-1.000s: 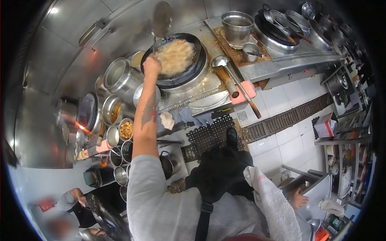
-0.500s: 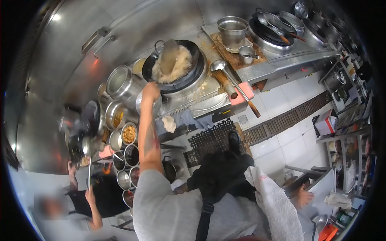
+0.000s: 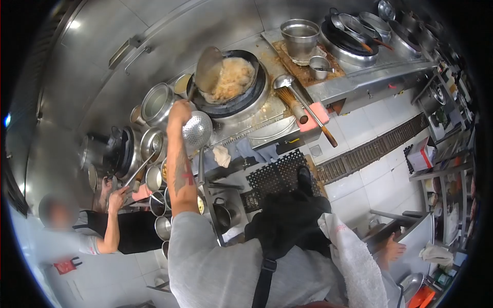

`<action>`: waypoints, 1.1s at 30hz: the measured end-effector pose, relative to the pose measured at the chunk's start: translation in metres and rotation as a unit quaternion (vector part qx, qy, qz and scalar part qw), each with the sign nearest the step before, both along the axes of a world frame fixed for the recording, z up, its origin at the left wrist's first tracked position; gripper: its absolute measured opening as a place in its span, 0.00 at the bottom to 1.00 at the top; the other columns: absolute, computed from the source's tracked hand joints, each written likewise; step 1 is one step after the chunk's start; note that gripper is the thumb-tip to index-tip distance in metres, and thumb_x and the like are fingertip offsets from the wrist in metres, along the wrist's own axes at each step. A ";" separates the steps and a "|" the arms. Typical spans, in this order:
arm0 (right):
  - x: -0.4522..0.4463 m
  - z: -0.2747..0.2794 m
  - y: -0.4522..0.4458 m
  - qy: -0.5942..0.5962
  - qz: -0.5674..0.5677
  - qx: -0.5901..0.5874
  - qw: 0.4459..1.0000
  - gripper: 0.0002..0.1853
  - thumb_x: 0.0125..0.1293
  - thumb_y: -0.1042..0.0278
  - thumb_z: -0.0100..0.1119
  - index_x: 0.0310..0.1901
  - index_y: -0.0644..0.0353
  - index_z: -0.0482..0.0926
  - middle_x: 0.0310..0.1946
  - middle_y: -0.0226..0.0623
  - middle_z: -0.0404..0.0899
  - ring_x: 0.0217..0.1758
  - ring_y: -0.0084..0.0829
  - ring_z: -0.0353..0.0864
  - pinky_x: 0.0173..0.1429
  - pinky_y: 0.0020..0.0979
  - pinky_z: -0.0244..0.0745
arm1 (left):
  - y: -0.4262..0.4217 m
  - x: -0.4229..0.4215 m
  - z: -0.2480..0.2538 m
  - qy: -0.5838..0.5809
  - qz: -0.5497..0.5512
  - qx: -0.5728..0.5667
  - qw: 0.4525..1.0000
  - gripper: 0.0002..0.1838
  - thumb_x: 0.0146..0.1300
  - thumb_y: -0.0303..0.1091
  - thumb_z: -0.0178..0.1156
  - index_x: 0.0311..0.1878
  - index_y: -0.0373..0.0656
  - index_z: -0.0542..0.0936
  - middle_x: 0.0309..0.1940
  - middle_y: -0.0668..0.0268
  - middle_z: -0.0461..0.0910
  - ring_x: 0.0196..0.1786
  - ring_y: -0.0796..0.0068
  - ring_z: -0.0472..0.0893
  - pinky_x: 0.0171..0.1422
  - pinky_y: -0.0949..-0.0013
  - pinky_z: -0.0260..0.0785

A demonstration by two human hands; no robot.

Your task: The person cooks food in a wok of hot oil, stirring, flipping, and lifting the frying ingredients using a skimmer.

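My left hand (image 3: 178, 110) is closed around the handle of a large round strainer (image 3: 209, 68). The strainer tilts over the left side of a black wok (image 3: 223, 110), where pale, bubbling food (image 3: 236, 79) fills the middle. Beside my wrist lies a perforated skimmer (image 3: 197, 130) with its handle toward me. At the lower right, my right hand (image 3: 394, 250) has its fingers spread against the edge of a metal unit (image 3: 415, 237); nothing shows in its grasp.
Left of my arm stand several metal pots (image 3: 157, 102). A co-worker's hand (image 3: 118, 199) holds a ladle reaching into a pot there. Right of the wok lie a ladle (image 3: 283, 81) and a bamboo brush (image 3: 291, 104). A white towel (image 3: 352, 256) hangs over my right shoulder.
The strainer has swung from beyond the wok, across the food, to its left side. My left hand has moved down and left. The co-worker's ladle has come to a nearer pot.
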State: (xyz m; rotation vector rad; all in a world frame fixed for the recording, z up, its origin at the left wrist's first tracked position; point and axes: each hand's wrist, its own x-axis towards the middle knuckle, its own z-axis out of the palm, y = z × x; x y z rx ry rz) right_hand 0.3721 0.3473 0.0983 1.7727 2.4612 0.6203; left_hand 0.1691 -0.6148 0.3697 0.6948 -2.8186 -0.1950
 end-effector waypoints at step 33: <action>0.001 -0.005 0.014 -0.030 0.006 -0.038 0.999 0.59 0.54 0.15 0.44 0.75 0.58 0.53 0.77 0.41 0.50 0.79 0.39 0.50 0.72 0.58 0.51 | 0.018 0.023 -0.066 0.038 0.071 0.519 0.851 0.18 0.73 0.42 0.49 0.57 0.42 0.75 0.22 0.58 0.79 0.16 0.76 0.74 0.15 0.70 0.58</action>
